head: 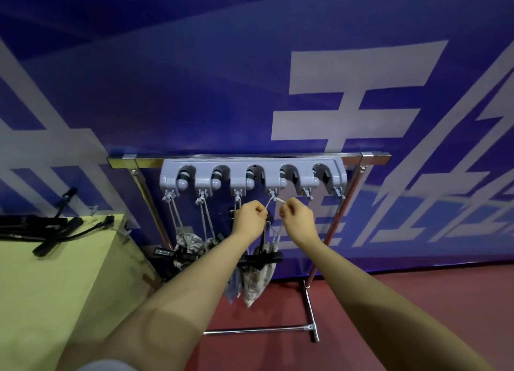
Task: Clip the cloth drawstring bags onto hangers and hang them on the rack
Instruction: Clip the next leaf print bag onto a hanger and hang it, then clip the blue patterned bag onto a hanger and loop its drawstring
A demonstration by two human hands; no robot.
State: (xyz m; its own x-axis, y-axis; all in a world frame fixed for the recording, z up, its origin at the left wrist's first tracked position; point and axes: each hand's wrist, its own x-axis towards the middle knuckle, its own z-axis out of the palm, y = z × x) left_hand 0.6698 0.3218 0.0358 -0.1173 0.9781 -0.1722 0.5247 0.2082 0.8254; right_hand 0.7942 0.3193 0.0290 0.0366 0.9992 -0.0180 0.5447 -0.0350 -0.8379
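At centre, the left hand [248, 217] and right hand [299, 217] each pinch one side of a cord [274, 202] looped over the fourth hook [273, 195] of the grey holder [251, 176] on the rack [372, 158]. Below the hands, at 6 o'clock, hangs a bag [257, 281] clipped to a black hanger [261, 259]. More bags [192, 244] hang at 9 o'clock. The worktop [41, 281], at 8 o'clock, carries black hangers [50, 231].

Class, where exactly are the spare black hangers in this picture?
In the head view, the black hangers lie at far left on the yellow-green table, left of the metal rack.
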